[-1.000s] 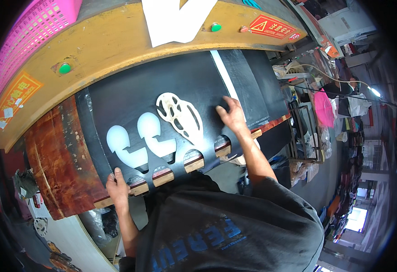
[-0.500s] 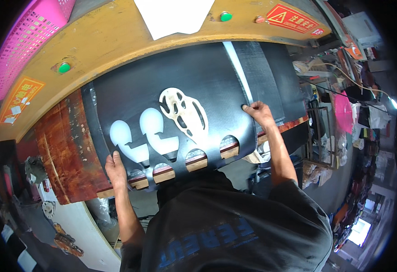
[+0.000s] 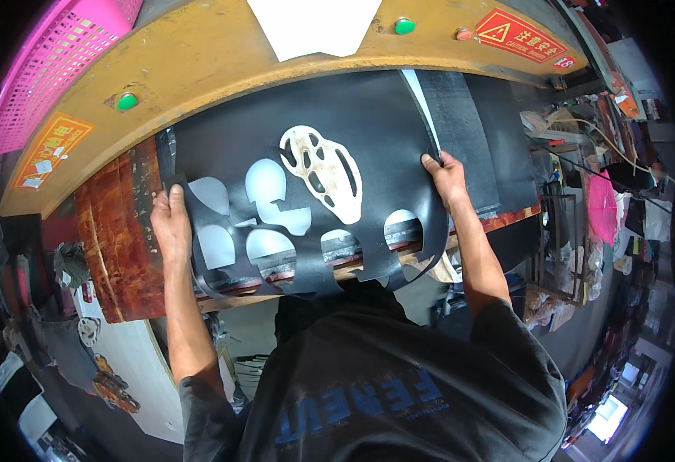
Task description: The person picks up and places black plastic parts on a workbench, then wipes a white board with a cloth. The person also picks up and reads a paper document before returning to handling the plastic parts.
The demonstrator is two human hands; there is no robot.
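A large flexible black sheet (image 3: 222, 138) with rounded cut-outs lies over the work surface, its near part raised and wavy. My left hand (image 3: 172, 227) grips its left edge, thumb on top. At the right edge, my right hand (image 3: 448, 181) pinches the sheet beside a white strip (image 3: 418, 100). On top of the sheet, between my hands, rests a cream-coloured cutting die (image 3: 328, 173) with several openings. White material (image 3: 265, 181) shows through cut-outs left of the die; the nearer holes reveal the worn board edge.
A yellow machine beam (image 3: 214, 81) with green buttons (image 3: 404, 26) spans the far side. A pink basket (image 3: 60, 69) stands at the far left. Reddish-brown board (image 3: 114, 239) extends left, above a white panel (image 3: 133, 369). A cluttered rack (image 3: 561, 231) is at the right.
My left hand has moved away from my body and leftward, lifting and bending the sheet's near left part. The right hand keeps its hold. The view has shifted slightly.
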